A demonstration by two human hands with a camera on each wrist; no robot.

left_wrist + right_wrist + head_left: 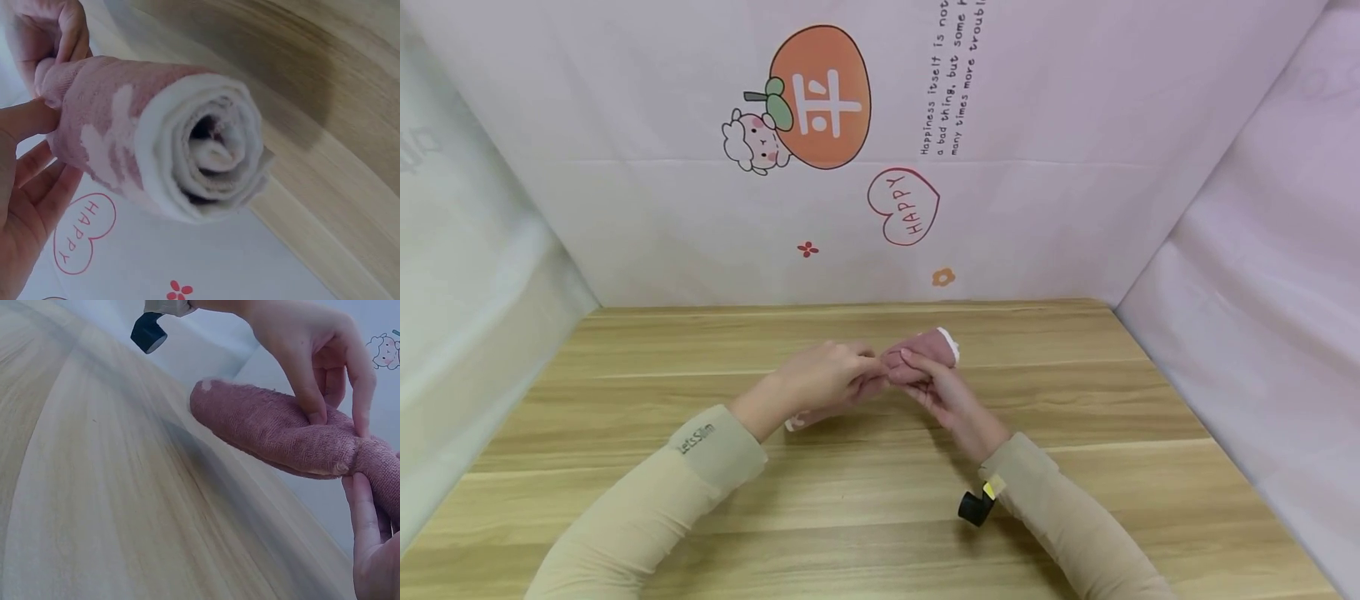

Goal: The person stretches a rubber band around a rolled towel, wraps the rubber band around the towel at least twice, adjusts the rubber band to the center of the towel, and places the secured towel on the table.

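A dusty-pink terry towel (936, 343), rolled into a tube with white edging, is held above the table and bends at its middle. My left hand (820, 379) pinches it near the middle from the left. On the other side my right hand (953, 400) grips the right half, thumb on top and fingers beneath. In the left wrist view the rolled towel (119, 131) shows its white spiral end and pale printed shapes. From the right wrist, the towel (262, 425) narrows into a pinched fold between both hands.
The wood-grain table (865, 517) stretches out under the hands. White printed cloth (1037, 192) rises behind it and at both sides. A small black camera (974, 508) sticks out from the right sleeve cuff.
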